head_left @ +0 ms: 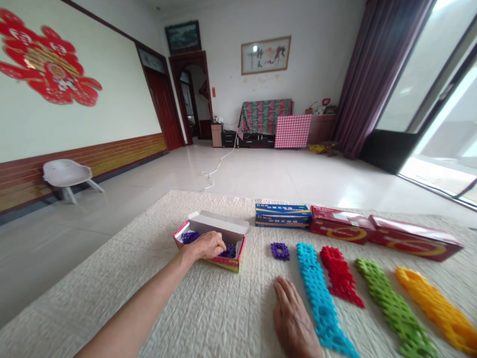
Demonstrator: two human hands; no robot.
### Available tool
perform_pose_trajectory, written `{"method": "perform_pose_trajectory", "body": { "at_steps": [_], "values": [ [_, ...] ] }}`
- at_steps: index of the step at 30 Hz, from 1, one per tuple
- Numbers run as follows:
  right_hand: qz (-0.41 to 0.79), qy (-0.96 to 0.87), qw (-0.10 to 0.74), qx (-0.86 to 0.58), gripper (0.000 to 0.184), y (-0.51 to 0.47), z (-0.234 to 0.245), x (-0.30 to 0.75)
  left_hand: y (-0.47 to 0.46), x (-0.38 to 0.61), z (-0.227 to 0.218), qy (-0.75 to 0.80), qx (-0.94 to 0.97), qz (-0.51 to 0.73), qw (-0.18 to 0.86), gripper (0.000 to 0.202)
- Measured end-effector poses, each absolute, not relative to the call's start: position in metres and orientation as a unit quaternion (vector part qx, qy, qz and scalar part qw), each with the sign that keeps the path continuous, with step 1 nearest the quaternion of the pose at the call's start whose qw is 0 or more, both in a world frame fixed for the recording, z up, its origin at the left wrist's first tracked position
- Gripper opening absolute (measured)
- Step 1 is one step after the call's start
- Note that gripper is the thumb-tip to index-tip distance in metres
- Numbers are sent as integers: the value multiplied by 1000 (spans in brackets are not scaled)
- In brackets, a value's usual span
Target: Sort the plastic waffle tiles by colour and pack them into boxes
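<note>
My left hand (210, 245) reaches into an open cardboard box (238, 264) with its lid folded back. Purple interlocking plastic pieces (191, 237) lie inside, and the fingers are closed down on one of them; the grip is partly hidden. Flat on the quilted mat, my right hand (294, 318) rests with fingers stretched out, holding nothing. Just beyond it sits a single square purple piece (279, 251) with a hole in its middle. To its right runs a row of joined light-blue pieces (316, 293), beside shorter red pieces (340, 276).
Green pieces (395, 308) and yellow pieces (436, 308) lie farther right. Behind them stand a blue box (283, 217) and two red boxes (341, 225), end to end. The mat (149, 238) covers the tiled floor here. A white chair (70, 174) stands far left.
</note>
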State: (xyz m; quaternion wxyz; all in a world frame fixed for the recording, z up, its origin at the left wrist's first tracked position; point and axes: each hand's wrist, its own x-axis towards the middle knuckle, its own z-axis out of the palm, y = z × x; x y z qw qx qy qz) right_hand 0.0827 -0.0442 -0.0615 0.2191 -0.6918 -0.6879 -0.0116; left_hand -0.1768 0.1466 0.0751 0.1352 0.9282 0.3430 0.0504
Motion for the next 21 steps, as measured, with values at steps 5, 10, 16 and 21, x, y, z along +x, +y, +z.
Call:
{"method": "perform_pose_trajectory", "body": {
  "at_steps": [5, 10, 16, 21],
  "values": [
    [-15, -692, 210, -691, 50, -44, -63, 82, 135, -143, 88, 351, 923, 123, 104, 31],
    [-15, -692, 217, -688, 51, -45, -65, 83, 127, -55, 66, 270, 941, 130, 154, 22],
    [-17, -688, 206, -696, 52, -46, -65, 82, 140, 0, 21, 286, 928, 138, 195, 34],
    [-18, -685, 190, -703, 53, -47, -65, 81, 142, -3, 8, 314, 906, 168, 228, 30]
  ]
}}
